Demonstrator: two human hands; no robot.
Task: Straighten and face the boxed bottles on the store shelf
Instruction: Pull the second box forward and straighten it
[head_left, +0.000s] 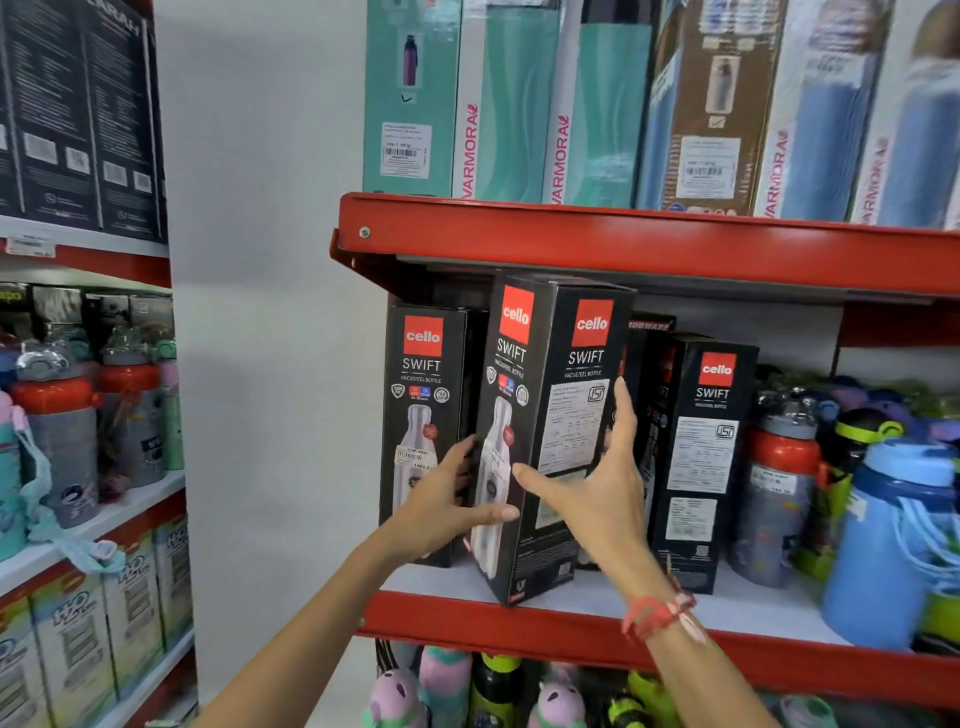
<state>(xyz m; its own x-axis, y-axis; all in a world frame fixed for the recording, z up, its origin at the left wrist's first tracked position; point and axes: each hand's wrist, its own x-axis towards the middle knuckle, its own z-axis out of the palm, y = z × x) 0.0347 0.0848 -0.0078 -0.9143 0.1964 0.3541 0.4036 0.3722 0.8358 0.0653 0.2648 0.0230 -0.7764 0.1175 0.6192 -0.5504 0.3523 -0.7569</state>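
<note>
Right now both hands are on the middle box (540, 436), a black Cello Swift carton standing on the white shelf (613, 592) with the red lip. It's turned corner-forward, so its bottle-picture face and its label face both show, and it leans a touch to the right, its top just under the red shelf edge above.

Left hand (447, 504) comes in from the lower left: fingers spread across the picture face, with the thumb stretched along the lower part of that face toward the front corner. Right hand (597, 478) presses from the other side, index finger reaching left across the label face to the front corner, the other fingers pointing up along the box's right edge. So the box sits squeezed between the two palms (a flat two-handed clasp, neither hand curled fully around it). A red thread band (657, 613) circles the right wrist.

To the left, another box (423, 415) stands upright, face out, touching or nearly touching the held one. To the right, a third box (704, 467) shows its label side, set a little farther back. Loose bottles (779, 488) crowd the shelf beyond it.
</note>
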